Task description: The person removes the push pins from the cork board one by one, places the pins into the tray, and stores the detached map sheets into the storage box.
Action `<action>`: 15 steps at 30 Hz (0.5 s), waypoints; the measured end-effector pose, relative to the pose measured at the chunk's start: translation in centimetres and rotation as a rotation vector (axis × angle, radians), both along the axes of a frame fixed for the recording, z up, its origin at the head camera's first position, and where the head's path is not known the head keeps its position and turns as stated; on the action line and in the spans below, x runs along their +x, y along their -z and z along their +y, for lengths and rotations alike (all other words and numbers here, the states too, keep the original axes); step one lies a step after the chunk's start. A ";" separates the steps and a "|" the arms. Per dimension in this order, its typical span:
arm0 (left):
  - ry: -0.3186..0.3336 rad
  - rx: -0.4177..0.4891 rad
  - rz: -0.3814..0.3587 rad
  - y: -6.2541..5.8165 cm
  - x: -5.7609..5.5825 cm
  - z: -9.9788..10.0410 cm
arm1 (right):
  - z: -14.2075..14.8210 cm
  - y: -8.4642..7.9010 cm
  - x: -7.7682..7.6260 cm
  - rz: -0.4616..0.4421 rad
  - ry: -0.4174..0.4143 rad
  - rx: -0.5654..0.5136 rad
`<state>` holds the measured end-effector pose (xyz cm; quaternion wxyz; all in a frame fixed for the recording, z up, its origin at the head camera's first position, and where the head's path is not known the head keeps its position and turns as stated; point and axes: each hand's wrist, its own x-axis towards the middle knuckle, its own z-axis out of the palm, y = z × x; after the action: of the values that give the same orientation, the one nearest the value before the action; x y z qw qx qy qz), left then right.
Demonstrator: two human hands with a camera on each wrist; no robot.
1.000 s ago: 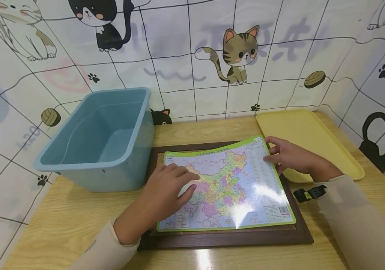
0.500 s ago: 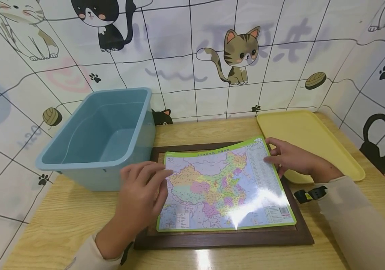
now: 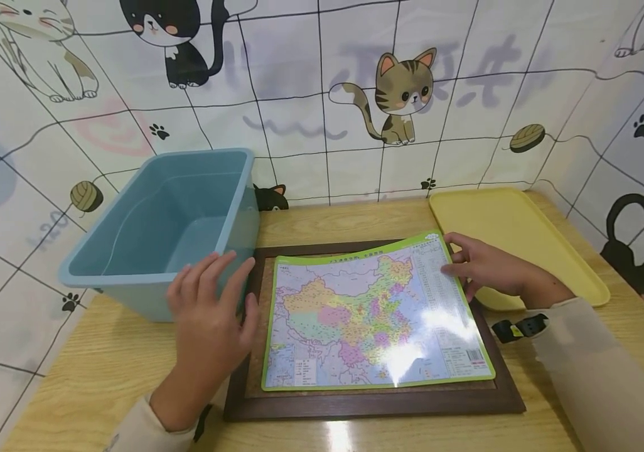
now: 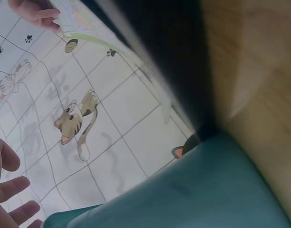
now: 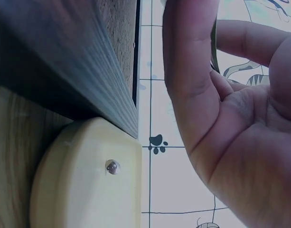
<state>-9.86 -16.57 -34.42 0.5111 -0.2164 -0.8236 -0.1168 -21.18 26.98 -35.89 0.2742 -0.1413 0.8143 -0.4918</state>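
A laminated map sheet (image 3: 350,314) with a green border lies over a dark-framed board (image 3: 373,402). Its upper right corner is bent up off the board, and my right hand (image 3: 488,267) pinches the right edge there between thumb and fingers. In the right wrist view, the fingers (image 5: 190,52) curl beside the sheet's thin edge. My left hand (image 3: 209,320) hovers left of the map with fingers spread, holding nothing. It is in front of the blue tub (image 3: 135,280); whether it touches the tub cannot be told. The left wrist view shows its fingertips (image 4: 14,187) apart from the tub wall.
The blue tub stands at the left of the wooden table (image 3: 96,376), with nothing seen inside. A yellow tray (image 3: 503,232) lies at the back right, beside the board. A wall sheet printed with cats (image 3: 403,94) rises behind the table.
My left hand has moved left off the map to beside the tub, and its fingers have spread. The right hand keeps its pinch on the map's edge.
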 end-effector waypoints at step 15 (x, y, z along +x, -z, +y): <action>-0.106 -0.011 -0.029 0.0 0.1 -1.6 | -0.1 0.3 -0.1 -0.004 -0.006 0.001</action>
<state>-9.76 -18.13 -34.44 0.5034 -0.1738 -0.8418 -0.0881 -21.32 26.84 -36.19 0.2773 -0.1427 0.8134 -0.4910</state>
